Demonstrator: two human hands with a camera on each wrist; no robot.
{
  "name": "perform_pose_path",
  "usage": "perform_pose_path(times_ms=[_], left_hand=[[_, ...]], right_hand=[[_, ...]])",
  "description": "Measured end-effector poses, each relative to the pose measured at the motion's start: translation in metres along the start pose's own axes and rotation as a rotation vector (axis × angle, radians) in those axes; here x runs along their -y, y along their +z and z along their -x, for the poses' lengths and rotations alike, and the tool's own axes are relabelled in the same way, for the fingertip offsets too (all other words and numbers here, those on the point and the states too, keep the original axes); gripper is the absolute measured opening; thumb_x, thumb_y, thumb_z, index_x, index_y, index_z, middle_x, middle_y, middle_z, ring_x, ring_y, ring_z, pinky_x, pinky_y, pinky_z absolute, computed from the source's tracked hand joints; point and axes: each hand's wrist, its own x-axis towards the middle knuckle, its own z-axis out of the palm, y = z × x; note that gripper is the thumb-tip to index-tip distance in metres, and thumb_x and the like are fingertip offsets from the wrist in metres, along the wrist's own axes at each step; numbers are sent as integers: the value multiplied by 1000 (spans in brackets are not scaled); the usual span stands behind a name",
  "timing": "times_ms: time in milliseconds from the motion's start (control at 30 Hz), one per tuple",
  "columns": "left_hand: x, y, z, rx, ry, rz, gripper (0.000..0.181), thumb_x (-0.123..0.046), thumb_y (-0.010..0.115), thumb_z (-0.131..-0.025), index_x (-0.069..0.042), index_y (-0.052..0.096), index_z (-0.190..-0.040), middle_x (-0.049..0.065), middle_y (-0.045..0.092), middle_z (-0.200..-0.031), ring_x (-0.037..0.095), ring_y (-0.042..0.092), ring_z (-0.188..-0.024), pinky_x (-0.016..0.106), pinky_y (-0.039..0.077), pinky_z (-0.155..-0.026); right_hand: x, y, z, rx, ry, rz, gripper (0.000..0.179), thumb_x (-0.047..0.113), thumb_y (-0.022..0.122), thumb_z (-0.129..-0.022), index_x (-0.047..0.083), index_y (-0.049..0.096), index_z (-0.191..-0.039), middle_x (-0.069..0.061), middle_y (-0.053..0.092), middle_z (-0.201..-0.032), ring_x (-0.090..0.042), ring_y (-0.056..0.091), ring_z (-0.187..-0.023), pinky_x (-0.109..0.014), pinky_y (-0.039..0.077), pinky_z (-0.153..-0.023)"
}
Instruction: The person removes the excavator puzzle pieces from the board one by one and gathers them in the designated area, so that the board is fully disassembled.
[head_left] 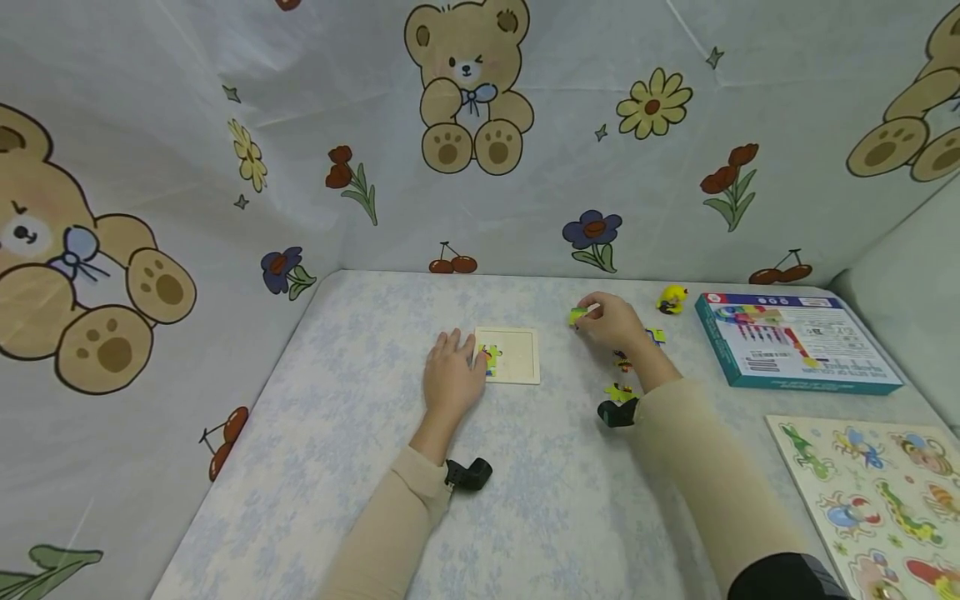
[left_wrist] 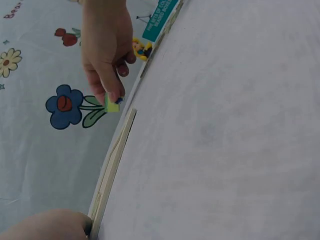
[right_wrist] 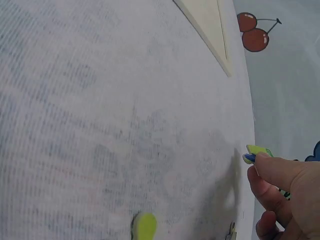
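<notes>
My left hand (head_left: 454,377) lies palm down with fingers extended at the left edge of a cream puzzle tray (head_left: 525,379), partly over it. A green and yellow jigsaw piece (head_left: 492,357) sits inside the tray by the thumb. To the right of the tray and above the table, my right hand (head_left: 611,321) pinches another jigsaw piece (head_left: 577,315) between thumb and fingers. In the right wrist view that jigsaw piece (right_wrist: 258,150) shows light green with a blue part. Several loose pieces, one of them a green jigsaw piece (head_left: 619,392), lie near the right forearm.
A small yellow toy figure (head_left: 672,299) stands at the back. A teal-edged box (head_left: 802,342) lies flat at the right, and a board with insect pictures (head_left: 873,500) lies nearer. Both sit on the pale patterned table (head_left: 315,467). A printed cloth (head_left: 337,75) hangs behind.
</notes>
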Motion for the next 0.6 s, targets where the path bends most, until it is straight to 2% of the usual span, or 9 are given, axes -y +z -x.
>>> perform_pose_path(times_ms=[233, 600], left_hand=[[-1, -2, 2, -6, 3, 23, 50, -41, 50, -100, -15, 55, -143, 9, 41, -158, 31, 26, -152, 48, 22, -125], [-1, -2, 2, 4, 6, 19, 51, -40, 49, -102, -15, 52, -145, 9, 38, -159, 31, 24, -152, 48, 21, -125]], right_hand=[[-9, -5, -1, 36, 24, 82, 34, 24, 63, -97, 10, 58, -128, -16, 63, -115, -30, 59, -98, -35, 51, -74], [-2, -5, 3, -15, 10, 246, 36, 25, 65, -96, 7, 61, -127, -15, 66, -113, -31, 60, -98, -44, 52, -82]])
